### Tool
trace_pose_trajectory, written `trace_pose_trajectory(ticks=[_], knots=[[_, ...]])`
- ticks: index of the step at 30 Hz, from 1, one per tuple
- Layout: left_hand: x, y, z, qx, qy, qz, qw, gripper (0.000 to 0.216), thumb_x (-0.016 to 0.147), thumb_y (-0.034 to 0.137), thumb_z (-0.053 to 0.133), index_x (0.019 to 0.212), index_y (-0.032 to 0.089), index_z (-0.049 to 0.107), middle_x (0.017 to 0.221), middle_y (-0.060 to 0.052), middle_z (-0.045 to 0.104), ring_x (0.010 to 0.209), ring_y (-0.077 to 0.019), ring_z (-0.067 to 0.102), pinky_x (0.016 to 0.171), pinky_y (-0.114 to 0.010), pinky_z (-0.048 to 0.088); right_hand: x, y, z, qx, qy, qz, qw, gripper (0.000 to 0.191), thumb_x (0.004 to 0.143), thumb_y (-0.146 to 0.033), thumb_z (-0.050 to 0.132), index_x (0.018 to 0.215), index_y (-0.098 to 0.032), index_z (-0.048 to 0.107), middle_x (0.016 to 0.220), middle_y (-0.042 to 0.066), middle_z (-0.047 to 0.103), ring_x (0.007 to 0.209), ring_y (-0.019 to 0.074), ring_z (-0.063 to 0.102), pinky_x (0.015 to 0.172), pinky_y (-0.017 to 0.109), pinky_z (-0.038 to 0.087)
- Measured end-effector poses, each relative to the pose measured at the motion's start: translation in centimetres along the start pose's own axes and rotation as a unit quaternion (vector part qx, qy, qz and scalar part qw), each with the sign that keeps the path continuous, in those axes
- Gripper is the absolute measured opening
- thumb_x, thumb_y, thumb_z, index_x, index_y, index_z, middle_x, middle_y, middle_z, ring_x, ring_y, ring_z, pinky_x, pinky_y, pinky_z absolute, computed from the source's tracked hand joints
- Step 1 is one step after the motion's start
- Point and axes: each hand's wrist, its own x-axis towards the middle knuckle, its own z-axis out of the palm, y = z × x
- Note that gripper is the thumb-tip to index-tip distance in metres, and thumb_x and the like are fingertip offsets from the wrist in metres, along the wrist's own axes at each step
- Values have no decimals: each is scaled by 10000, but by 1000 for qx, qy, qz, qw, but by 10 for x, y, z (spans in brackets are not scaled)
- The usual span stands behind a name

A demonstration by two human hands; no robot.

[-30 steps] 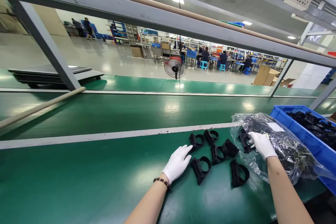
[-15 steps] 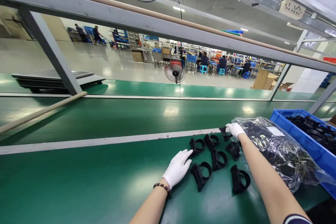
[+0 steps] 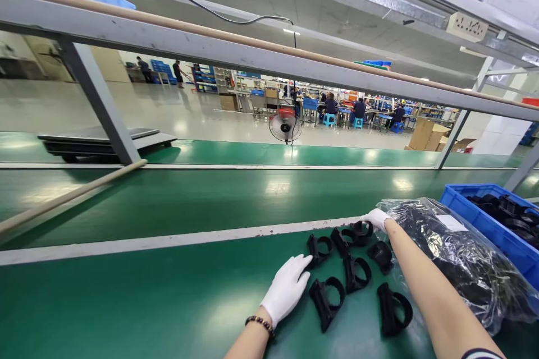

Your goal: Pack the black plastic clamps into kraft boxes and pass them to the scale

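My left hand [image 3: 287, 290], in a white glove, lies with its fingers stretched out on the green bench. Its fingertips touch the edge of a black ring-shaped bracket [image 3: 313, 250]. At the far side of the group, my gloved right hand [image 3: 378, 219] has its fingers closed at the top of another black ring bracket [image 3: 361, 234]; the fingertips are partly hidden. Between and below the hands lie several more, among them a ring bracket [image 3: 350, 275], one nearer me [image 3: 323, 305] and one by my right forearm [image 3: 385, 311]. A rounded black piece [image 3: 380, 256] sits below my right hand.
A clear plastic bag [image 3: 425, 235] of black parts lies right of my right arm, against a blue bin [image 3: 492, 233] with more black parts. A wooden pole [image 3: 71, 193], a flat scale [image 3: 92, 143] and a metal frame post [image 3: 101, 106] stand at the left.
My right hand has brought its bracket down against the neighbouring ones, and the bracket has turned. My left hand stays by the same bracket. The camera view has tilted up slightly.
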Motion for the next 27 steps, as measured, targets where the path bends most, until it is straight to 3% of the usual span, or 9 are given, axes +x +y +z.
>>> trace_pose_trajectory(ticks=[5,11,18,27], knots=[[0,-1,0,6,2,-7,1000,458,907,278,415,1343,232,545,1436,-63,494,1372,-273,397,1156,-470,319,-11,-10,-15,-108,28,-82,990,322,921,-370,596,1163,-157,579,1179,72,583,1008,224,596,846,411,528],[2,-5,2,0,2,-3,1000,456,906,286,416,1338,227,552,1429,-61,502,1369,-279,401,1161,-478,309,-41,13,-4,-240,28,-151,959,301,922,-352,598,1153,-160,585,1214,91,570,1081,230,568,925,452,487],[3,-6,3,-6,22,4,1000,438,897,287,433,1310,251,577,1400,-39,536,1357,-267,422,1151,-467,334,-36,1,-5,-305,20,-145,941,301,925,-392,588,1124,-166,598,1153,72,597,1008,213,596,873,420,513],[3,4,-4,-11,21,34,999,437,897,283,424,1302,225,578,1378,-42,558,1339,-243,448,1166,-444,310,-55,-11,-13,-286,33,-137,948,309,931,-370,582,1175,-181,578,1205,77,575,1022,214,592,861,404,521]])
